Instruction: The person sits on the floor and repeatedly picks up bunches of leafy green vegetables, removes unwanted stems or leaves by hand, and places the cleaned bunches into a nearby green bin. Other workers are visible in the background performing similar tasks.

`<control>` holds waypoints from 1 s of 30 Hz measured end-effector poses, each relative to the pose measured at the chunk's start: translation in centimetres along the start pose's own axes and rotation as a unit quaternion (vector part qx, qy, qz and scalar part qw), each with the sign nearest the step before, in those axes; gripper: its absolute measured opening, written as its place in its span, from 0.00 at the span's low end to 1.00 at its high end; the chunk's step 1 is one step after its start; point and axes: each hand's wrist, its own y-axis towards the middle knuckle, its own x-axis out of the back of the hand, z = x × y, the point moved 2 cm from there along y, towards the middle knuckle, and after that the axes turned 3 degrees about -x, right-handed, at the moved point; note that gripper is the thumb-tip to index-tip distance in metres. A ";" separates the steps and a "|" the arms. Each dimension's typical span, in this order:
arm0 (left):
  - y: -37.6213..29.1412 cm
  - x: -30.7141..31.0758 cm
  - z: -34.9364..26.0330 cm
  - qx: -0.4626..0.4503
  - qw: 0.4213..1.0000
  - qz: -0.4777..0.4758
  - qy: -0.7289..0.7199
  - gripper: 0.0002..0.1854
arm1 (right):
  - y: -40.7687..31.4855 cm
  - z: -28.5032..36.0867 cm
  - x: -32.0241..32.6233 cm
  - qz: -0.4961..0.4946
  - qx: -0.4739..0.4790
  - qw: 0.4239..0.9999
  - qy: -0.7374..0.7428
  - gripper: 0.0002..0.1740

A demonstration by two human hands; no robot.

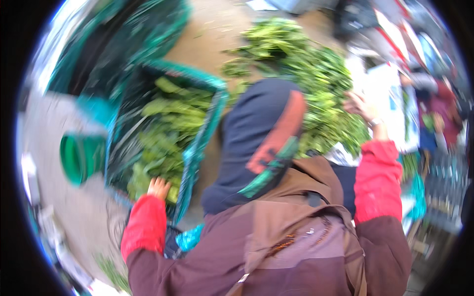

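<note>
My left hand (159, 188) rests on leafy greens (163, 129) at the near end of a crate (218, 90) lined with dark plastic and edged in teal. Its fingertips show, but whether it grips any leaves is hidden. My right hand (358, 105) hovers at the right edge of a large heap of leafy greens (322, 81) on the brown ground. The fingers look loosely apart, with nothing visible in them, though motion blurs them. Both forearms wear red sleeve covers.
A green bucket (83, 157) lies on its side left of the crate. Beyond the crate stands a larger teal-edged, plastic-lined container (122, 40). White boxes (385, 103) are on the right, near another person (440, 111). A turquoise plastic bag (190, 237) lies by my left side.
</note>
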 end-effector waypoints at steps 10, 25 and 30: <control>-3.0 -7.4 -3.3 0.102 0.983 0.150 -0.012 0.14 | -2.0 -5.7 1.9 -0.114 -0.115 0.985 0.058 0.23; 9.2 13.9 6.5 0.204 0.900 0.282 -0.264 0.31 | 14.2 -11.4 -2.5 -0.163 0.048 0.910 -0.378 0.20; 23.7 32.6 10.0 0.169 0.928 -0.223 -0.245 0.20 | 15.9 -5.5 -3.1 0.032 0.132 0.855 -0.500 0.11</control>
